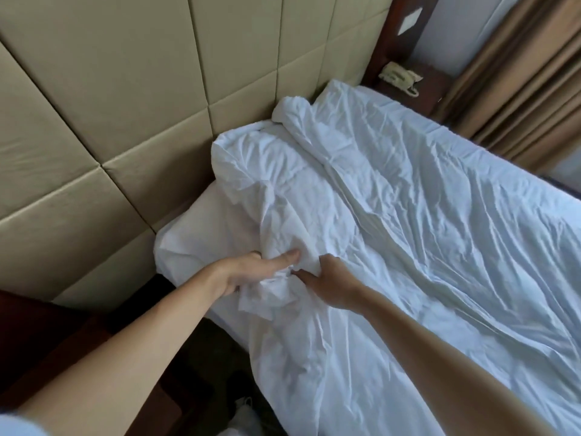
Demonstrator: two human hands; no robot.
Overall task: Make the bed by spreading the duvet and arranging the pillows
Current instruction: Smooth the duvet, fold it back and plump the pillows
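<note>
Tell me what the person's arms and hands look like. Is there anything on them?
Both forearms are bare. No gloves, rings, watch or bracelet show on the left hand or the right hand. The only clothing in view is a pale bluish-white sleeve edge on the left arm, at the bottom corner.

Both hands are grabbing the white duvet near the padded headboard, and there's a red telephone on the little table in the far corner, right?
Almost. The telephone is cream-coloured, not red; the head view shows it on the dark bedside table in the far corner. The rest holds: the left hand and right hand both grip bunched white duvet near the padded headboard.
</note>
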